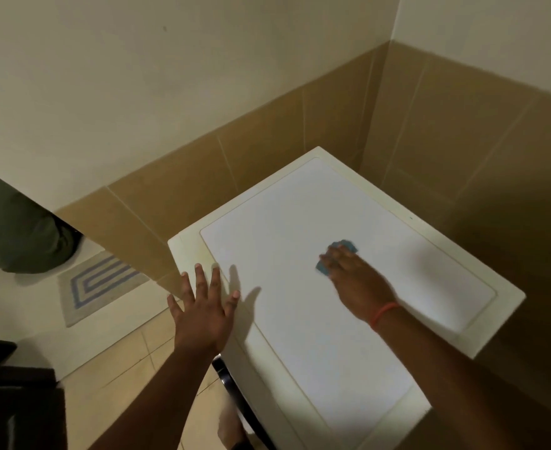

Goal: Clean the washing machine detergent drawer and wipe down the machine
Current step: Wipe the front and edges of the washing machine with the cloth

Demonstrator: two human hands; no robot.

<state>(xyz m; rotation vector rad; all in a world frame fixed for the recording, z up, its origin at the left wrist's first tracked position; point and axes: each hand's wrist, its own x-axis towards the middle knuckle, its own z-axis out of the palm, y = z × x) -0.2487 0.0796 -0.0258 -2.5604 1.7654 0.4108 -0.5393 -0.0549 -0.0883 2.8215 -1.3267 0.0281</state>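
Pressing flat, the right hand [348, 271] pins a small blue cloth [340, 254] to the white flat-topped washing machine [300, 336] — mid-panel, probably for even wiping pressure. The left hand [202, 306] holds nothing, fingers splayed over the lid's left edge — likely bracing.

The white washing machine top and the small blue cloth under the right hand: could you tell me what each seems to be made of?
The white washing machine top looks like a smooth, matte laminate or plastic panel in a cream frame: flat, even, casting soft shadows. The small blue cloth seems to be soft fabric, perhaps microfibre, crumpled under the right hand; blur leaves the weave unclear.
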